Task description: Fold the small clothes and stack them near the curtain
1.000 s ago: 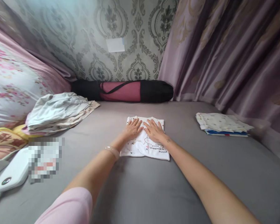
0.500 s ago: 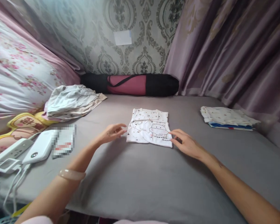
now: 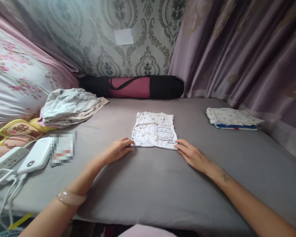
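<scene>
A white printed baby shirt [image 3: 153, 130], folded into a rough square with a cartoon animal on its right half, lies flat on the grey sheet. At its near left corner is my left hand [image 3: 118, 150], thumb and fingers closed on the edge of the cloth. My right hand [image 3: 192, 155] pinches the near right corner, fingertips over the edge and thumb below. The bits of cloth right under the fingertips are hidden.
A stack of folded clothes [image 3: 234, 118] lies to the right, a loose heap of clothes [image 3: 69, 105] to the left. Behind is a long black and red bag [image 3: 130, 87]. A white power bank [image 3: 37, 156] and power strip [image 3: 11, 158] with cables are at the near left.
Both hands have moved down to the shirt's near corners, and their fingers have closed on the cloth. The view has shifted slightly, while the shirt stays folded on the sheet.
</scene>
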### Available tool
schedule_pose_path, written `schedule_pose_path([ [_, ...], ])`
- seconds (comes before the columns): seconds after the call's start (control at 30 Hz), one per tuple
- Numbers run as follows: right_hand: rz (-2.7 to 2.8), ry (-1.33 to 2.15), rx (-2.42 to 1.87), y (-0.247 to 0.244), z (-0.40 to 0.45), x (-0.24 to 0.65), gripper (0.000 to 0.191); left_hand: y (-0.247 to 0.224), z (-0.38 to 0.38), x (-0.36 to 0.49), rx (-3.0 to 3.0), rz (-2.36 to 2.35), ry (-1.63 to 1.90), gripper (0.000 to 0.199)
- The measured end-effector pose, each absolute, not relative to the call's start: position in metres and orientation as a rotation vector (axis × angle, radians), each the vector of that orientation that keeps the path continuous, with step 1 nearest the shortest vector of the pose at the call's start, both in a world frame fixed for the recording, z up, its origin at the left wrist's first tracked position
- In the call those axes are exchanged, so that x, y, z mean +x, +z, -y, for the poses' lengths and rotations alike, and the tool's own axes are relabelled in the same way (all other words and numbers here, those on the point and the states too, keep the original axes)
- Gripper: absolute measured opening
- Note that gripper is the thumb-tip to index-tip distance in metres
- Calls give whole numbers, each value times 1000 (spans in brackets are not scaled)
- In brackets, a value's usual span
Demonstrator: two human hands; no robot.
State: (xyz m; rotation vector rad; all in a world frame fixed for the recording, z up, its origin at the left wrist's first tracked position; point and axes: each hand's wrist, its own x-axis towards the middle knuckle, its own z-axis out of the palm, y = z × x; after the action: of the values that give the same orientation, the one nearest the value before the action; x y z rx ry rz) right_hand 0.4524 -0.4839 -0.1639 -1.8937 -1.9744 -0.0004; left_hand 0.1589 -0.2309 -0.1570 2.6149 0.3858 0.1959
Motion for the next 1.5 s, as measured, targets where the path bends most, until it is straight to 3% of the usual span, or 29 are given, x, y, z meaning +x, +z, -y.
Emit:
schedule_pose_path([
  [0.47, 1993, 44, -1790, -162, 470, 457, 36, -157, 239, 169, 2940, -363, 196, 36],
  [0.73, 1820, 83, -1776, -161, 464, 448, 26, -157, 232, 173, 2694, -266, 537, 25],
  [1.03, 1834, -70, -1963, -156, 461, 446, 26, -157, 225, 176, 2660, -291, 593, 21],
  [1.13, 1847, -78, -1950, -153, 460, 447, 24, -160, 225, 173, 2713, -261, 561, 35],
  [1.23, 1852, -108, -1962, -151, 461, 447, 25, -154, 229, 172, 2761, -244, 512, 26],
  [1.5, 1992, -103, -2001, -128, 493, 427, 27, -120, 264, 153, 2740, -204, 377, 28],
])
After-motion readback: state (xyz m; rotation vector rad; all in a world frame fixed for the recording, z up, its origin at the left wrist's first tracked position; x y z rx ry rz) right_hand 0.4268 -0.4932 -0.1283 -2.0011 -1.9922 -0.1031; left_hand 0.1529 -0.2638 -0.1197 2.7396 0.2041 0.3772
